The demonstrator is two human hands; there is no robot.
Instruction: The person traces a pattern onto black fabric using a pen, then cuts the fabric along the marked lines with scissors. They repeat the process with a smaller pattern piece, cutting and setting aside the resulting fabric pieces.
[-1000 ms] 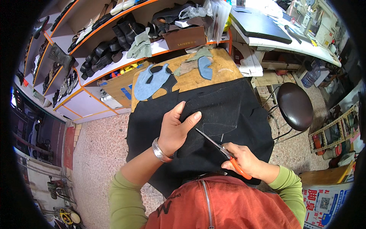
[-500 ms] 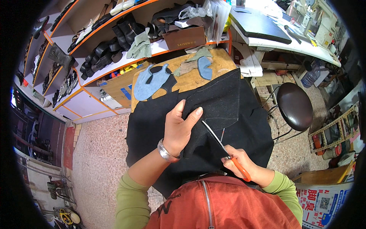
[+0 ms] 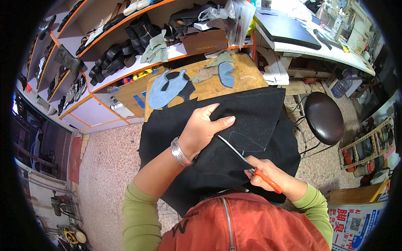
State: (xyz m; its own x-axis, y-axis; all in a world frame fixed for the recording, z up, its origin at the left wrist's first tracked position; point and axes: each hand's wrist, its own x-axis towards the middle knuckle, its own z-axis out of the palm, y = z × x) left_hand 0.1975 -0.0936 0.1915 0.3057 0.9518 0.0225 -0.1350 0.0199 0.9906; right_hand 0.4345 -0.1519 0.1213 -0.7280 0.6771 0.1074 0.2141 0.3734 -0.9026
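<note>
My left hand [image 3: 200, 133], a silver bangle at its wrist, grips a piece of black cloth-like material [image 3: 255, 111] with the thumb on top. Thin pale outlines are drawn on that piece. In my right hand [image 3: 272, 172] are scissors [image 3: 267, 180] with orange handles. One pale blade slants up and left over the black piece, its tip just below my left hand; the other blade is mostly hidden. Beneath lies a larger black sheet [image 3: 165, 129], draped over my lap and the near end of a wooden table [image 3: 247, 69].
Blue-grey cut pieces [image 3: 165, 94] and green-brown scraps [image 3: 207, 73] lie on the table. Shelves of shoes [image 3: 113, 58] stand behind at left, with a brown box [image 3: 204, 42]. A round dark stool [image 3: 323, 116] is at right, below a white workbench [image 3: 351, 58].
The black piece has shifted and turned to the right, and its drawn outline now lies flatter. My left hand moved slightly up with it; the scissors moved slightly right.
</note>
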